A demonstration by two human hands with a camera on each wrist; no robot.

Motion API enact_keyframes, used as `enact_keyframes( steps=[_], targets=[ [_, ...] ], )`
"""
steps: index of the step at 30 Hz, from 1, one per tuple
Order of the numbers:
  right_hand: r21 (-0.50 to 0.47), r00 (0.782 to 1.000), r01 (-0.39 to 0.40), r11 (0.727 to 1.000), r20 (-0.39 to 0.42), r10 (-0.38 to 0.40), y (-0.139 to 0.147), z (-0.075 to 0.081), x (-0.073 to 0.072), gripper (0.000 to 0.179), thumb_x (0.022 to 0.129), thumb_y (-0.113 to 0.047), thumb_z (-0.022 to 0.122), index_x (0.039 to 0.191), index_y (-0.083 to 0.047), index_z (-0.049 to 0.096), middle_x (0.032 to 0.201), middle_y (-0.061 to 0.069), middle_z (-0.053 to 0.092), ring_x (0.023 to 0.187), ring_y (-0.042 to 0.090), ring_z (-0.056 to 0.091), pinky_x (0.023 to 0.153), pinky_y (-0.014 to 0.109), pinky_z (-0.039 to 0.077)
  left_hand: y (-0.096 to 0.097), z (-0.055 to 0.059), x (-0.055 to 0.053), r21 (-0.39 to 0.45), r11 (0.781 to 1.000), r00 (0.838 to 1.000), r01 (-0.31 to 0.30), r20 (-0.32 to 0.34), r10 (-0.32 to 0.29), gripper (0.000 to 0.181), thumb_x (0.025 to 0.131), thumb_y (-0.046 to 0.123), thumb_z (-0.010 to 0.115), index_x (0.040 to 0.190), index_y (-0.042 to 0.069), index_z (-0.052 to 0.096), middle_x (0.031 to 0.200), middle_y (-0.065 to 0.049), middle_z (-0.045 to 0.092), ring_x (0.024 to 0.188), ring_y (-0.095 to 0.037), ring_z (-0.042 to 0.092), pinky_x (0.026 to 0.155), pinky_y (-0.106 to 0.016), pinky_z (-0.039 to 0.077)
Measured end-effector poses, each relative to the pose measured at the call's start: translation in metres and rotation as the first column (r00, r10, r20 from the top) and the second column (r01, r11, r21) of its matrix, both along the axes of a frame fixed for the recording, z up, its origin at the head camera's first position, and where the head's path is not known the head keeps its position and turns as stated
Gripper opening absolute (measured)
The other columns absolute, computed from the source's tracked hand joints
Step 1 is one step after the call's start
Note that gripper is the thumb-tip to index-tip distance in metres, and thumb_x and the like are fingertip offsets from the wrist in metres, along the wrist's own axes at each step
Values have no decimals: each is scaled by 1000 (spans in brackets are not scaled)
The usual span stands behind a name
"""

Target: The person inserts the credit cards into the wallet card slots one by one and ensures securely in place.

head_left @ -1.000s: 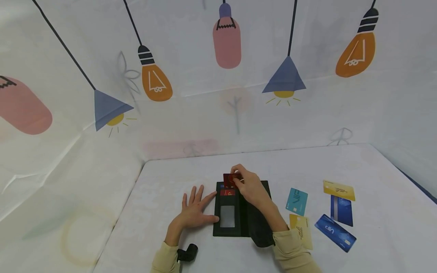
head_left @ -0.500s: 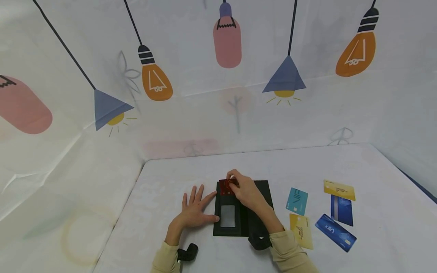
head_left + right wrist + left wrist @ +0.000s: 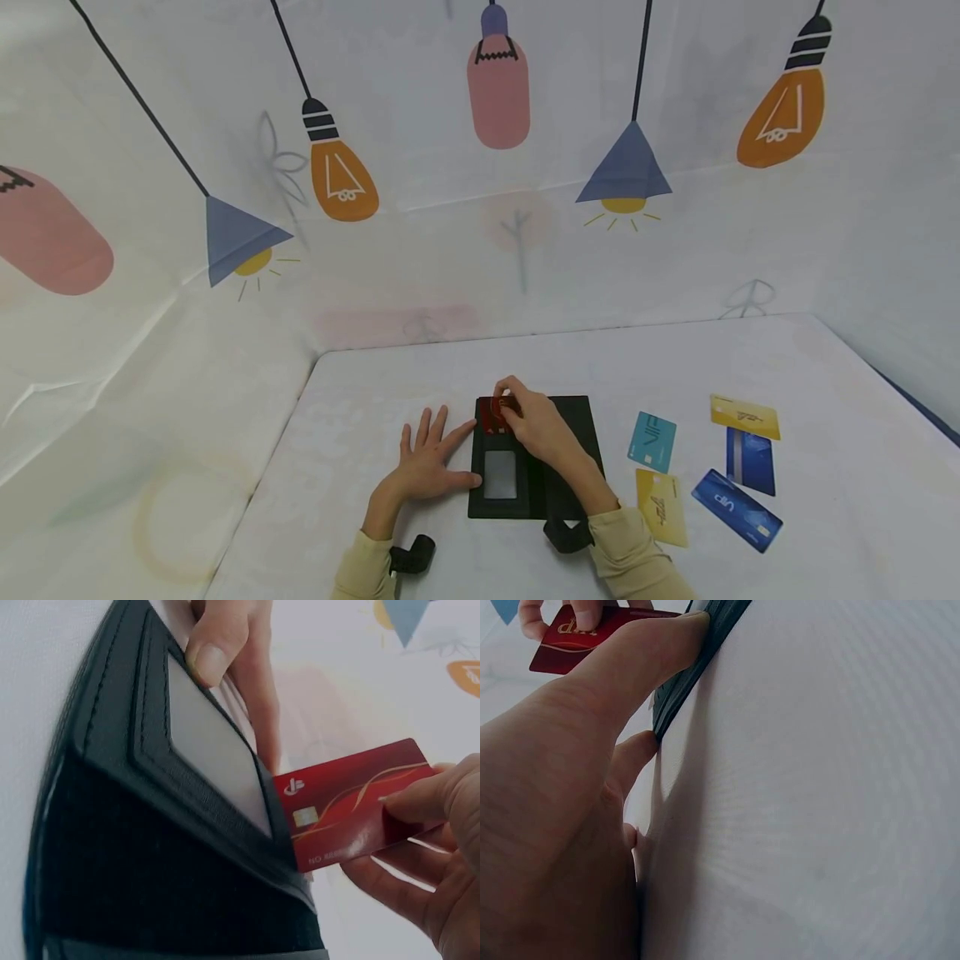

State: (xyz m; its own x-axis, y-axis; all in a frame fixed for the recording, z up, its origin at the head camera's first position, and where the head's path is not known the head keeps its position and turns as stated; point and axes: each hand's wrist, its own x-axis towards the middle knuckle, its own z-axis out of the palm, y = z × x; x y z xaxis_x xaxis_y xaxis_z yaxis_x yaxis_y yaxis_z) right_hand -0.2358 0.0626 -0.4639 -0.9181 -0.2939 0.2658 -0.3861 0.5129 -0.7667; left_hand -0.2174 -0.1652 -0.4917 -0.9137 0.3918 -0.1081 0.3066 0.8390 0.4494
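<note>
A black wallet (image 3: pixel 536 498) lies unfolded on the white table, its clear window (image 3: pixel 500 475) on the left half. My right hand (image 3: pixel 542 427) pinches a red bank card (image 3: pixel 337 806) between thumb and fingers over the upper card slots of that half. In the right wrist view the card's chip end meets the wallet edge beyond the window; how far it sits in a slot I cannot tell. My left hand (image 3: pixel 427 471) lies with fingers spread, its thumb and index finger touching the wallet's left edge.
Right of the wallet lie a teal card (image 3: pixel 652 442), a yellow card (image 3: pixel 662 510) and a blue card (image 3: pixel 737 511). Farther right, another yellow card (image 3: pixel 745 417) overlaps a second blue card (image 3: pixel 751 468). A patterned cloth wall rises behind the table.
My right hand has moved down and slightly left with the red card, bringing it from above the wallet's top edge to over the upper slots. My left hand has stayed still.
</note>
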Motion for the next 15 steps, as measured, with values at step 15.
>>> enact_keyframes(
  steps=[15],
  targets=[
    [7, 999, -24, 1000, -38, 24, -5, 1, 6, 16, 99, -5, 56, 111, -14, 53, 107, 12, 71, 87, 18, 68, 75, 35, 58, 0, 1, -1, -8, 1000, 1000, -8, 4, 9, 84, 82, 59, 71, 153, 30, 38, 165, -17, 8, 151, -41, -6, 113, -68, -7]
  ],
)
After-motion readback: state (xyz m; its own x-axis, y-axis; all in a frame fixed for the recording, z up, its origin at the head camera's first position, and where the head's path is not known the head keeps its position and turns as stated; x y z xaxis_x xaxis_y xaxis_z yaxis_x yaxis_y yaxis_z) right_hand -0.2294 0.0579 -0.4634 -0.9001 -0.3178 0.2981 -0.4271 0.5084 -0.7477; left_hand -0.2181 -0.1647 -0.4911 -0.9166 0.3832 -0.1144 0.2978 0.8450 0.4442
